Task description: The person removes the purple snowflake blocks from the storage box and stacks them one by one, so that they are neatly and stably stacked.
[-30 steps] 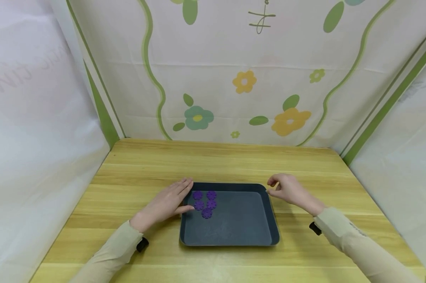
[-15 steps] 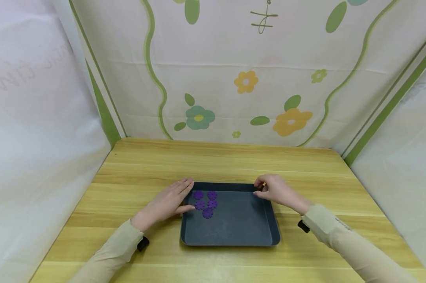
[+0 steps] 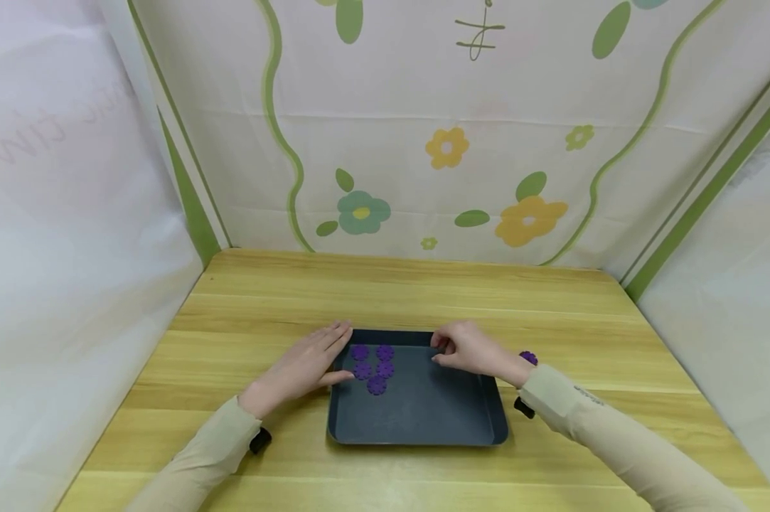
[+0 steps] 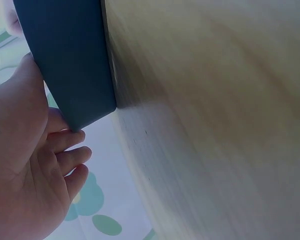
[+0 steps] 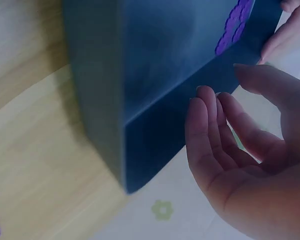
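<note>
Several purple scalloped discs [image 3: 376,385] lie flat in the left part of a dark grey rectangular tray [image 3: 432,416]. My left hand [image 3: 301,361] rests at the tray's upper left corner, its fingers along the outside and its thumb over the rim. My right hand [image 3: 471,347] is above the tray's far edge, right of the discs. In the right wrist view its fingers curve loosely, the thumb stands apart from them, and I see nothing between them. Another purple disc [image 3: 528,357] lies on the table beyond my right wrist, partly hidden by it.
The tray stands on a light wooden table [image 3: 263,291]. White fabric walls with printed flowers [image 3: 448,148] enclose the back and both sides. Both sleeves are beige, with a dark device [image 3: 524,407] at each wrist.
My right hand has moved left from outside the tray's right corner to above its far edge, uncovering the disc on the table. My left hand and the discs in the tray stay put.
</note>
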Tool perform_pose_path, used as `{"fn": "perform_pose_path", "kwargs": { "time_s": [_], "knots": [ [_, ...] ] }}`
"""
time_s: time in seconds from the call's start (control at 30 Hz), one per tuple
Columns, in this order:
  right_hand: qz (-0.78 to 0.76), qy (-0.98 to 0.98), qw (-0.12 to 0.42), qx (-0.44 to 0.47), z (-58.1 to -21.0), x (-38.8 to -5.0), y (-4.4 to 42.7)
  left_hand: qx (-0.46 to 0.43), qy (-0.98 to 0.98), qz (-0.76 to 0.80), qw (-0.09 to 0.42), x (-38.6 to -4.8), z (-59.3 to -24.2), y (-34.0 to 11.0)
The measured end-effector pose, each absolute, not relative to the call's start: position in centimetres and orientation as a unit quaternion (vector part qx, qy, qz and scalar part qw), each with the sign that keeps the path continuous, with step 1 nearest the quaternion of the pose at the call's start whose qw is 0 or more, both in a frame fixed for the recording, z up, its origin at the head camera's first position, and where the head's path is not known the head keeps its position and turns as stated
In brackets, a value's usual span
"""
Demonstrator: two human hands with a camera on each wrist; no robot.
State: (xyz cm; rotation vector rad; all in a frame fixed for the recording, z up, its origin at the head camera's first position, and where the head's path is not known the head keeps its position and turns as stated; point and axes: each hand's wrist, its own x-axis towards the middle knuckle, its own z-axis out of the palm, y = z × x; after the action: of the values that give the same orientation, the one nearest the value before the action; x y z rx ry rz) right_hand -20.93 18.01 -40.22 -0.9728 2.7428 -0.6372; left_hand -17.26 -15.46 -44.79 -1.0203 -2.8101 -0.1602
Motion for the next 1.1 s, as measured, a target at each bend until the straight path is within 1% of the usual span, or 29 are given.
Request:
{"fn": "perform_pose_path", "kwargs": {
  "time_s": [0.2,0.77,0.9,1.1],
  "knots": [
    [-0.222,0.905,0.099,-0.348,-40.5,-20.9,16.5,-0.34,-0.936,-0.05,0.073,-17.2,-44.9,-15.4],
    [-0.241,0.878,0.129,-0.394,-41.8,-21.3,13.3,-0.336,-0.939,-0.051,0.061,-17.3,-45.0,-15.5],
    [-0.24,0.875,0.141,-0.396,-42.0,-21.3,12.7,-0.336,-0.938,-0.052,0.064,-17.3,-45.0,-15.5],
    [-0.234,0.878,0.143,-0.393,-42.4,-21.4,11.8,-0.338,-0.937,-0.056,0.072,-17.3,-44.9,-15.5]
  ]
}}
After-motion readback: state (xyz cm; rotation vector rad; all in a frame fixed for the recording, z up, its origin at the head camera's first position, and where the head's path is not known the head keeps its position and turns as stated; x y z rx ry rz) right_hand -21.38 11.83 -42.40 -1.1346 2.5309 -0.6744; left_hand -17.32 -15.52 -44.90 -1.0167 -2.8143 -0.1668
